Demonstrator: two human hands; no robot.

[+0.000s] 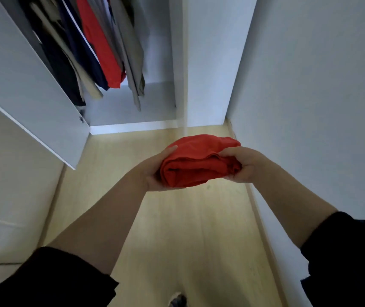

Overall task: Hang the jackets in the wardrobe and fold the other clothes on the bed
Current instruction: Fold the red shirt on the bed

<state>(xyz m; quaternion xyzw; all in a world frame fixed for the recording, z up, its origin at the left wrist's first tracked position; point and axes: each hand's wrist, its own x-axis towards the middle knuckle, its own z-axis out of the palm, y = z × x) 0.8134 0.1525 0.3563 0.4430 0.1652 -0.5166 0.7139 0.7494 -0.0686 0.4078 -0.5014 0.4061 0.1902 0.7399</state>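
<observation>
A folded red garment [199, 160] is held in the air over the wooden floor, in front of the open wardrobe [132, 107]. My left hand [155, 173] grips its left end, with the thumb on top and the fingers under it. My right hand [241, 165] grips its right end, fingers curled round the folds. Several garments hang inside the wardrobe, among them a red jacket [101, 45], dark blue ones and beige ones.
The white wardrobe door [22, 80] stands open at the left. A white wall [310, 85] runs along the right. The bed's pale edge [10, 196] is at the lower left. The light wooden floor [177, 240] lies between them.
</observation>
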